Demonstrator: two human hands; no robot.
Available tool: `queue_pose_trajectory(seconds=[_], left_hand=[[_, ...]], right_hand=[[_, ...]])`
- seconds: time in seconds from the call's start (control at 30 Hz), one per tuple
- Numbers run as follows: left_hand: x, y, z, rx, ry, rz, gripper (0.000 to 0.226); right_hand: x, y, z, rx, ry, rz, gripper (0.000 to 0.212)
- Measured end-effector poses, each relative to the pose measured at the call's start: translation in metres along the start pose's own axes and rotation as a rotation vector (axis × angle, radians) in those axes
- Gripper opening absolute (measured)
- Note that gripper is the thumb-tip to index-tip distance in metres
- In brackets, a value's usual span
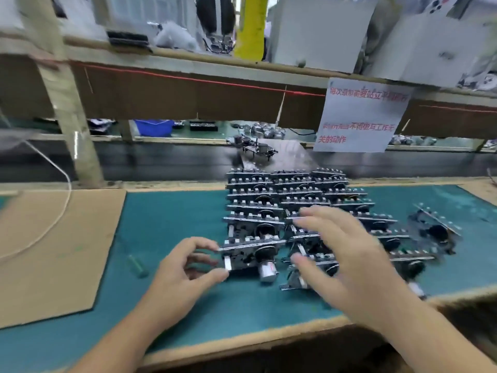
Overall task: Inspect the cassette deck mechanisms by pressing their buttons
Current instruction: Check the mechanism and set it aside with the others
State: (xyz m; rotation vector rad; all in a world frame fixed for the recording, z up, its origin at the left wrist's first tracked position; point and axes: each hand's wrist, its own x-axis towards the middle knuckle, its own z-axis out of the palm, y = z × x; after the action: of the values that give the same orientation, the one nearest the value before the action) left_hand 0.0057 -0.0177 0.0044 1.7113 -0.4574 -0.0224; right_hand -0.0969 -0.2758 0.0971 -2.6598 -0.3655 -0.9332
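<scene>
- The cassette deck mechanisms (285, 200) are found stacked in close overlapping rows on the green mat of the counter (166, 227), at centre and right of centre of the frame. One separate unit (433, 230) is noted tilted at the right, apart from the stack.
- The left hand (183, 270) is seen at the near-left corner of the stack. Its fingers (207, 244) are curled, with forefinger and thumb at the left end of the nearest mechanism (250, 254). A light pinch is judged likely, but motion blur prevents firm confirmation of contact.
- The right hand (347, 254) is observed spread and blurred above the near-right rows, fingers apart and holding nothing.
- Risk: if the nearest mechanism is drawn out by one end only, the overlapping neighbours may be dragged or toppled, since the rows lean on one another.
- Risk: the units in the near-right rows lie close to the front edge of the counter, and could be knocked off by a sweep of the moving right hand.
- Risk: a button pressed on a poorly steadied unit may be only partly depressed, so a fault could be missed.
- Risk: a small green cylinder (137, 266) lies loose on the mat at lower left, and could be rolled away by the left forearm.
</scene>
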Motion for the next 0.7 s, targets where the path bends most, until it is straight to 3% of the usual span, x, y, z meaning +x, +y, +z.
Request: queue_pose_trajectory(seconds=[0.07,0.13,0.23,0.37,0.47,0.6,0.7], left_hand=[[-0.007,0.001,-0.006,0.044,-0.006,0.032,0.019],[-0.014,-0.004,-0.01,0.085,0.002,0.044,0.037],[-0.022,-0.005,-0.008,0.063,0.001,-0.006,0.047],[-0.019,0.004,-0.007,-0.056,0.114,-0.151,0.013],[-0.014,0.005,-0.016,0.01,0.069,-0.239,0.015],[-0.014,0.002,-0.025,-0.212,0.125,-0.288,0.005],[-0.016,0.001,-0.03,-0.339,0.219,-0.264,0.021]], right_hand=[[-0.005,-0.048,0.032,-0.022,-0.143,-0.14,0.059],[-0.007,-0.071,0.058,-0.195,-0.204,-0.167,0.062],[-0.012,-0.074,0.08,-0.27,-0.08,-0.153,0.021],[-0.031,-0.075,0.102,-0.133,0.098,-0.232,0.025],[-0.036,-0.088,0.119,0.012,0.194,-0.277,0.024],[-0.034,-0.098,0.132,0.137,0.091,-0.269,0.015],[-0.025,-0.1,0.133,0.121,-0.143,-0.094,0.075]])
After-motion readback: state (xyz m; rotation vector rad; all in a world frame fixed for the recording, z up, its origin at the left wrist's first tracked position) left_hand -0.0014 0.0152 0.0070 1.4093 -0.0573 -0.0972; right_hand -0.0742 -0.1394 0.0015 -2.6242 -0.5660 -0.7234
